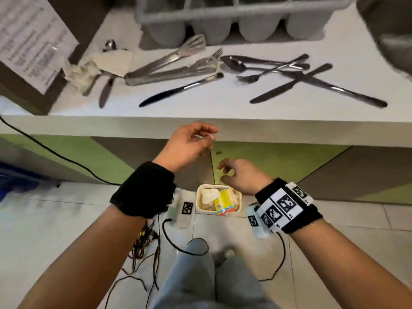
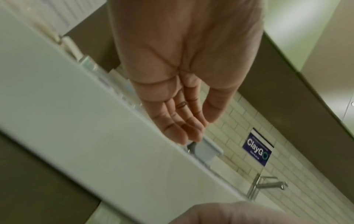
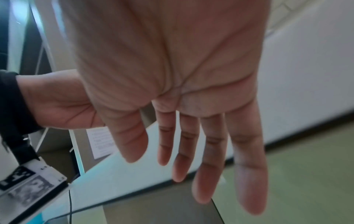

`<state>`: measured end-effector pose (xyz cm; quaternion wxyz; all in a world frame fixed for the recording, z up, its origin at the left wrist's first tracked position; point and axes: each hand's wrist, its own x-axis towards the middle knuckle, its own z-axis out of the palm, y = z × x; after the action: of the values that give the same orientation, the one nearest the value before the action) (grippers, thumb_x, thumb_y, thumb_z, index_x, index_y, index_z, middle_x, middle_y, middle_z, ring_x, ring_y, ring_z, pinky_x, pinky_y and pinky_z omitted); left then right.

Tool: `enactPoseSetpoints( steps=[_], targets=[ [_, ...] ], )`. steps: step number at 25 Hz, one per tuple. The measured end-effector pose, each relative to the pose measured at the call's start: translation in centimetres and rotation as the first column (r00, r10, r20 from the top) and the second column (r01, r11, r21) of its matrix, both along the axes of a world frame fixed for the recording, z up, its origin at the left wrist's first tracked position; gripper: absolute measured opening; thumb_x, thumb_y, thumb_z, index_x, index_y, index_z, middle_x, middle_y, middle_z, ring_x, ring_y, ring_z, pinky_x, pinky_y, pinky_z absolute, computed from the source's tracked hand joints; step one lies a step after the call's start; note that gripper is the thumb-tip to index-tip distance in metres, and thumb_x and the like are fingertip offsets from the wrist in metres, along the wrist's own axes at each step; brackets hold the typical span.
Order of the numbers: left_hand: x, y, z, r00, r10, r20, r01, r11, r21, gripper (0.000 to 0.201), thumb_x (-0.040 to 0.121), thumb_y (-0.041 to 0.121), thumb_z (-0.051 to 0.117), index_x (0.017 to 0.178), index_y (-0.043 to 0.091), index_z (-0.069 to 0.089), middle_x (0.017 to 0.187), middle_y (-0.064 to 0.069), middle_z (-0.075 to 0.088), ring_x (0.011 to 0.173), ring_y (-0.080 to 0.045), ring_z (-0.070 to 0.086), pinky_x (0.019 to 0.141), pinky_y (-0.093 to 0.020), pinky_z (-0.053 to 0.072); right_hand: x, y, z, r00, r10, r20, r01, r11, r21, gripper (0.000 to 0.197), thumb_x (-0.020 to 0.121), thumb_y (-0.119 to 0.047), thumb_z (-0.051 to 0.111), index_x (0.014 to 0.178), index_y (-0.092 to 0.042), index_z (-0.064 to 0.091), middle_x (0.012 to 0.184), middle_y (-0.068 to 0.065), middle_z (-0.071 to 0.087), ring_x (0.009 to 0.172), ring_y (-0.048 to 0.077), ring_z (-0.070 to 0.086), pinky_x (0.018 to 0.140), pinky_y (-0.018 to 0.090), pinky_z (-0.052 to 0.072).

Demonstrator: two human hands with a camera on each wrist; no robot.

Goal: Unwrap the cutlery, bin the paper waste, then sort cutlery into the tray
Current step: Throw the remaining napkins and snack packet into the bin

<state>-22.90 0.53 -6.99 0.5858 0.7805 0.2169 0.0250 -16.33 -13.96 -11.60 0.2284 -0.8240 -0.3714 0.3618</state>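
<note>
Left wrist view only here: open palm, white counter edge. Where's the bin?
Observer: Head view shows a small bin on the floor below the counter edge, with paper waste and a yellow carton in it.
Operator: Right hand?
Observer: The right hand is open with straight fingers and holds nothing.
Operator: Anything still wrapped?
Observer: One paper-wrapped bundle lies at the counter's left end. Loose cutlery lies in front of the grey tray.
</note>
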Motion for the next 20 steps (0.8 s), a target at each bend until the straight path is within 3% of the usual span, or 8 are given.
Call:
enactPoseSetpoints(
  steps=[3, 6, 8, 11, 15, 18, 20],
  targets=[
    [0.0, 1.8, 5.1, 0.996, 0.070, 0.063, -0.074, 0.995, 0.066, 0.028, 0.089, 0.003, 0.056, 0.080, 0.030, 0.059, 0.082, 0.009, 0.058, 0.059, -0.001, 0.058, 0.057, -0.019, 0.047, 1.3, 2.2, 4.8, 0.997, 0.009, 0.074, -0.015, 0.996, 0.085, 0.036, 0.086, -0.013, 0.059, 0.122, -0.012, 0.055, 0.113, 0.010, 0.064, 0.088, 0.019, 0.055, 0.070, 0.021, 0.038],
    [0.3, 4.7, 9.1, 0.978, 0.181, 0.105, -0.196, 0.968, 0.155, 0.016, 0.088, 0.009, 0.058, 0.087, 0.024, 0.061, 0.086, 0.010, 0.059, 0.064, -0.007, 0.053, 0.061, -0.020, 0.042, 1.8, 5.2, 8.5, 0.993, -0.005, 0.115, -0.018, 0.978, 0.206, 0.032, 0.086, -0.013, 0.059, 0.118, -0.011, 0.057, 0.108, 0.008, 0.063, 0.080, 0.015, 0.051, 0.076, 0.025, 0.045],
    [0.8, 7.8, 10.7, 0.951, 0.294, 0.099, -0.310, 0.916, 0.253, 0.013, 0.086, 0.012, 0.060, 0.094, 0.021, 0.065, 0.084, 0.006, 0.060, 0.068, -0.010, 0.054, 0.065, -0.020, 0.041, 2.1, 7.6, 10.2, 0.987, 0.015, 0.158, -0.051, 0.972, 0.229, 0.032, 0.087, -0.016, 0.057, 0.118, -0.013, 0.057, 0.112, 0.006, 0.063, 0.080, 0.014, 0.051, 0.075, 0.023, 0.041],
    [1.4, 13.3, 11.8, 0.897, 0.440, 0.041, -0.421, 0.822, 0.384, 0.022, 0.082, 0.013, 0.062, 0.104, 0.011, 0.068, 0.095, -0.005, 0.063, 0.095, -0.024, 0.061, 0.082, -0.023, 0.041, 2.3, 11.0, 12.1, 0.974, 0.066, 0.218, -0.115, 0.969, 0.221, 0.032, 0.087, -0.019, 0.056, 0.119, -0.016, 0.057, 0.116, 0.004, 0.061, 0.083, 0.012, 0.050, 0.075, 0.023, 0.038],
    [1.8, 22.9, 11.1, 0.806, 0.566, -0.171, -0.367, 0.706, 0.606, 0.038, 0.076, 0.020, 0.063, 0.114, 0.018, 0.062, 0.118, -0.009, 0.062, 0.109, -0.027, 0.060, 0.099, -0.031, 0.046, 3.8, 17.4, 14.4, 0.942, 0.038, 0.333, -0.095, 0.983, 0.155, 0.031, 0.085, -0.018, 0.054, 0.116, -0.017, 0.058, 0.117, 0.006, 0.064, 0.102, 0.023, 0.059, 0.086, 0.029, 0.047],
    [2.1, 27.7, 10.1, 0.742, 0.549, -0.385, -0.182, 0.717, 0.673, 0.055, 0.077, 0.025, 0.065, 0.129, 0.017, 0.052, 0.137, -0.012, 0.048, 0.124, -0.028, 0.049, 0.107, -0.036, 0.041, 4.8, 21.9, 14.9, 0.926, -0.009, 0.378, -0.023, 0.996, 0.081, 0.029, 0.082, -0.015, 0.054, 0.110, -0.016, 0.061, 0.114, 0.010, 0.066, 0.104, 0.027, 0.061, 0.083, 0.029, 0.047],
    [2.6, 30.0, 9.6, 0.731, 0.500, -0.466, -0.080, 0.740, 0.668, 0.063, 0.075, 0.024, 0.070, 0.133, 0.014, 0.047, 0.140, -0.012, 0.045, 0.128, -0.027, 0.046, 0.109, -0.036, 0.040, 5.1, 24.9, 15.0, 0.924, 0.009, 0.381, -0.018, 1.000, 0.019, 0.032, 0.082, -0.017, 0.055, 0.114, -0.016, 0.059, 0.119, 0.009, 0.063, 0.107, 0.027, 0.059, 0.085, 0.029, 0.046]
  ],
)
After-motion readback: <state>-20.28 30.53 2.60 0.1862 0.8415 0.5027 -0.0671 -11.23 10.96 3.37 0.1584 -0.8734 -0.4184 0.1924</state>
